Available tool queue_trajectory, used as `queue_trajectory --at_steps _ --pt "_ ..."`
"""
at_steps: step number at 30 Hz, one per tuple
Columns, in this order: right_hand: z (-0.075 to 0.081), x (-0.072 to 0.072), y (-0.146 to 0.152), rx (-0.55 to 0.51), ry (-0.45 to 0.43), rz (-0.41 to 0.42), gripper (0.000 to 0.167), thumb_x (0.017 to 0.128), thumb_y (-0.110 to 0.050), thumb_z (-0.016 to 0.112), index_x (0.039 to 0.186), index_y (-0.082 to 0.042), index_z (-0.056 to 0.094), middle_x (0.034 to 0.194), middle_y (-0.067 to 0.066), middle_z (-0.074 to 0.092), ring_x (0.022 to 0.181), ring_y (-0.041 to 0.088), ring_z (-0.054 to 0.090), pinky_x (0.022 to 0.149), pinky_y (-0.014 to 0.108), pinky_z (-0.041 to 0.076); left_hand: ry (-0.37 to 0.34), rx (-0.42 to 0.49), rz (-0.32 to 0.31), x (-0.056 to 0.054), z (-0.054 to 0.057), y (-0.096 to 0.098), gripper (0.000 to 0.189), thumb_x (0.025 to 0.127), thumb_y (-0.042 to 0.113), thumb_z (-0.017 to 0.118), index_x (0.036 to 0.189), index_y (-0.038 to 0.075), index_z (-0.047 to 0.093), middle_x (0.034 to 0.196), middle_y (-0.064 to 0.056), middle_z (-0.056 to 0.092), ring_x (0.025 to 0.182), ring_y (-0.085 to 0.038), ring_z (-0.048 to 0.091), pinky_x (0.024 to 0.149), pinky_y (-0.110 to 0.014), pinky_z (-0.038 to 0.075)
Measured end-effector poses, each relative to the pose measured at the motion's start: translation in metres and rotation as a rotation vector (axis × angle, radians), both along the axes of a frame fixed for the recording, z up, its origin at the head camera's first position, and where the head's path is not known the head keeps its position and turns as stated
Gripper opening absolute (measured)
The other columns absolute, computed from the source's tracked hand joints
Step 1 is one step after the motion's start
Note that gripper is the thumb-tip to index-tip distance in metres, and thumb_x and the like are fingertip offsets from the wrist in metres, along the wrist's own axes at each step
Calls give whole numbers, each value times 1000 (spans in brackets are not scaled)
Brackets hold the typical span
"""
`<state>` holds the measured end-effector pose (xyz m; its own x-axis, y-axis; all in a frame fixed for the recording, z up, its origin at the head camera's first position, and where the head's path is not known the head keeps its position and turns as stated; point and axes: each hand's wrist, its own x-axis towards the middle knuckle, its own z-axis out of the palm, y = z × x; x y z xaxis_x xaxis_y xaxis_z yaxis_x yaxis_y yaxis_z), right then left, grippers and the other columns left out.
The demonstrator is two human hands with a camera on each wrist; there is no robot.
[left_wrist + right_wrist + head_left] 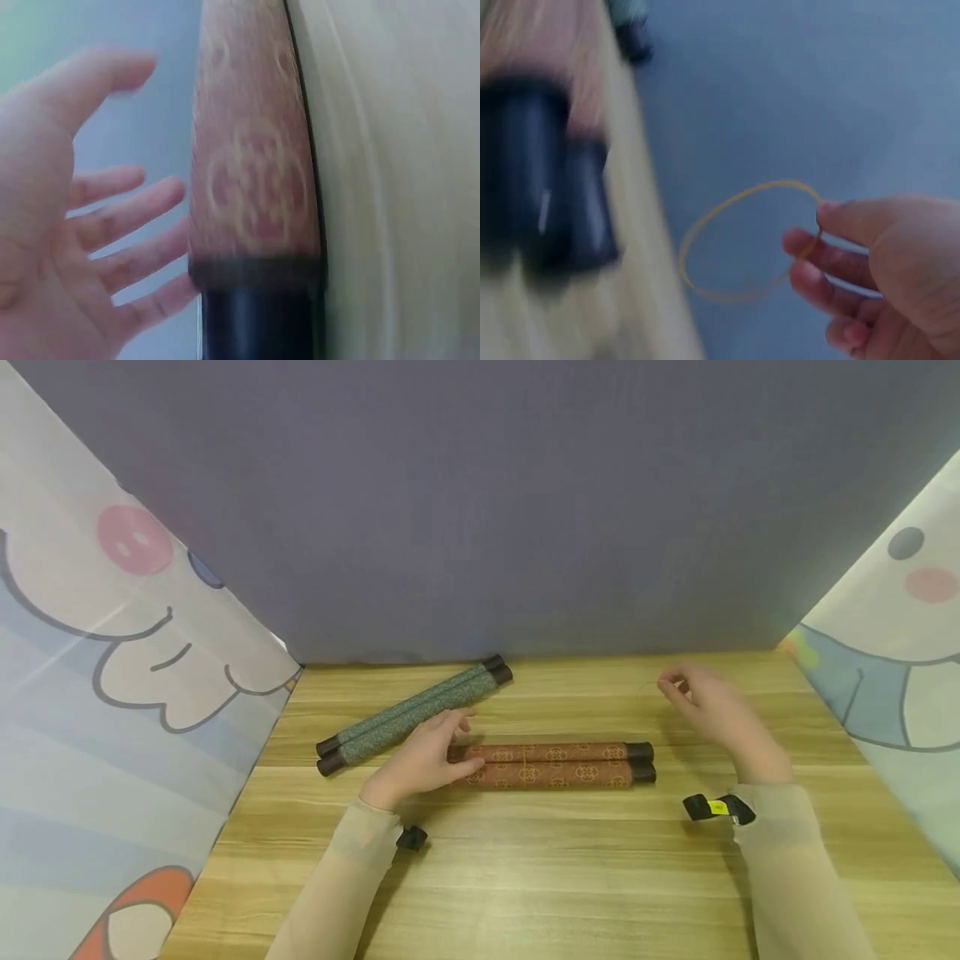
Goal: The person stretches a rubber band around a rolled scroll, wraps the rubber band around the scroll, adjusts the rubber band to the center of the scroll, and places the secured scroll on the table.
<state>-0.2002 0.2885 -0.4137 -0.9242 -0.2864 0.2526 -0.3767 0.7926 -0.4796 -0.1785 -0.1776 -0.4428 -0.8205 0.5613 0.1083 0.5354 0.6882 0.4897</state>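
A brown patterned double-rolled scroll (570,764) with black end knobs lies on the table, a thin yellow band crossing it near the middle. My left hand (423,756) is at its left end. The left wrist view shows that hand (52,225) with thumb and fingers spread beside the scroll (255,150), fingertips right at its edge. Away to the right, my right hand (708,706) is raised over the table. Between its thumb and fingers, the right hand (900,262) pinches a yellow rubber band (731,199) that hangs out as a loose loop.
Behind the left hand a green double-rolled scroll (412,710) with dark knobs lies slantwise on the wooden table (525,877). A grey panel (525,510) rises at the table's back edge. Cartoon-printed sheets (67,710) flank both sides.
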Motion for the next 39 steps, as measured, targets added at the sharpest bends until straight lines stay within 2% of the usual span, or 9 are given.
queue_trajectory --at_steps 5,8,12,17,21,24,29,35,39 --pt "17 15 -46 -84 73 175 11 110 -9 65 118 -3 69 102 4 75 92 22 70 77 40 57 34 177 7 10 5 23 59 107 25 72 159 8 49 137 -10 65 110 -26 68 85 -41 59" --pt "18 22 -77 -159 41 280 8 109 -9 66 116 -7 70 100 -3 75 90 14 69 76 33 55 48 217 1 18 6 43 52 108 24 68 155 9 53 134 -9 67 105 -21 67 81 -37 58" --pt "15 28 -115 -210 -47 377 8 111 -14 65 115 -10 71 100 -4 76 90 9 69 77 33 57 65 250 -30 24 -1 66 45 107 25 67 148 9 60 130 -9 70 99 -16 68 80 -34 58" --pt "14 29 -135 -217 -89 411 9 112 -16 65 115 -11 71 98 -3 75 90 9 69 78 34 58 12 333 -82 32 -12 83 26 110 17 57 132 9 69 113 -1 72 88 -9 64 77 -30 56" --pt "19 28 -136 -226 -95 395 10 113 -18 64 115 -11 71 98 -6 74 92 9 69 78 34 56 6 368 -77 36 -20 86 20 115 17 52 117 11 71 98 5 69 81 -6 60 76 -29 55" --pt "21 29 -132 -284 -113 401 7 111 -14 66 116 -11 70 98 -5 72 92 11 67 76 34 54 -15 419 -57 35 -22 84 20 115 18 53 117 10 72 99 4 73 81 -5 63 77 -29 57" --pt "22 30 -125 -363 -140 500 11 106 -6 71 116 -12 70 97 -6 69 86 14 64 71 33 54 -87 500 -20 29 -19 77 23 116 19 54 121 6 73 103 -2 76 83 -11 68 76 -31 59" --pt "25 31 -124 -326 -118 563 9 104 -11 76 110 -17 75 92 -14 67 80 11 60 69 31 51 -183 544 55 21 -15 67 27 117 24 54 123 2 71 98 -9 73 80 -22 68 68 -32 55" --pt "26 33 -124 -247 -73 564 8 102 -15 79 108 -21 80 95 -16 69 74 9 57 64 31 50 -173 579 134 18 -14 62 26 116 23 58 119 3 73 96 -9 73 78 -27 68 63 -31 52"
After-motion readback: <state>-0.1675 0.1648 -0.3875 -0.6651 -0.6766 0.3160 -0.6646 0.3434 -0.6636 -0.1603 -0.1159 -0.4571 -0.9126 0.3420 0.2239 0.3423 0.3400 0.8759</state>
